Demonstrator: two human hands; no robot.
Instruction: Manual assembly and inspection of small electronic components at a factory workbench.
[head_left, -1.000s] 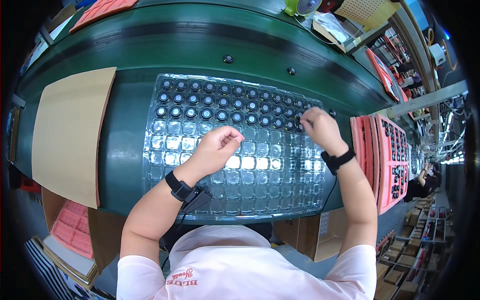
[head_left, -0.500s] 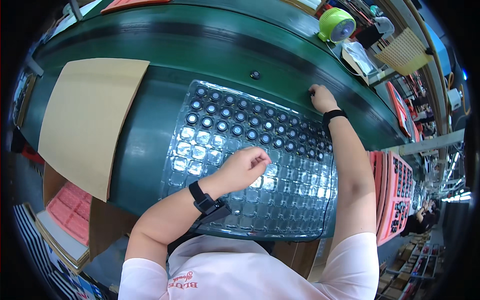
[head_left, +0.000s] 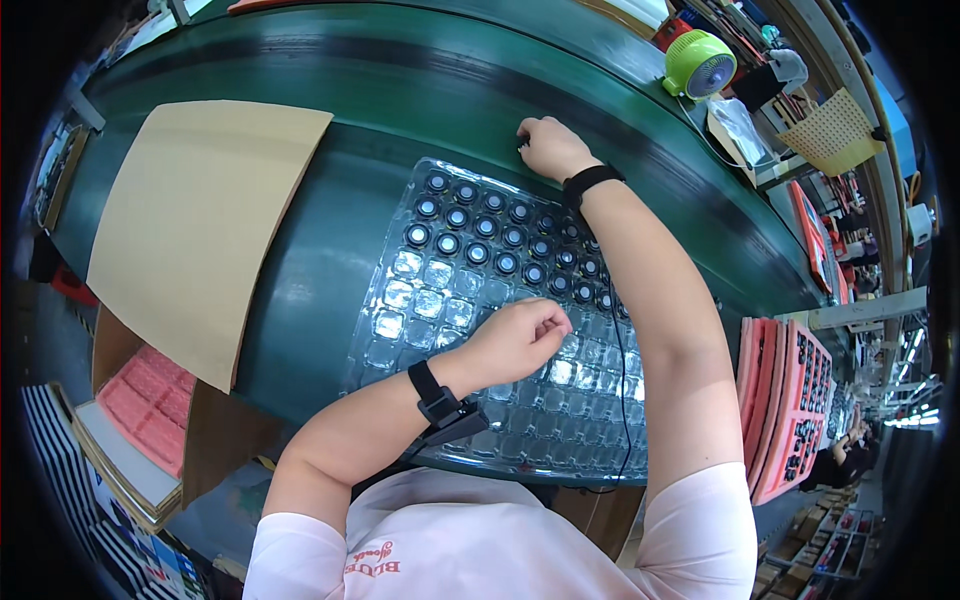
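Observation:
A clear plastic tray of square pockets lies in front of me. Small black round parts with pale, lens-like centres fill its far rows, while the nearer pockets hold none. My right hand reaches past the tray's far edge, its fingers closed round a small black part on or just over the green surface; only a bit of the part shows. Above the bare pockets, my left hand is curled with fingertips together. Whatever it may hold is hidden. My right forearm covers the tray's right end.
A brown cardboard sheet lies left of the tray on the green belt. Pink trays of black parts stand at the right. A thin black cable crosses the tray. Far right sits a green fan.
My right hand has moved left along the belt to where a lone black part lay. The left hand stays curled over the tray. The whole view has shifted slightly.

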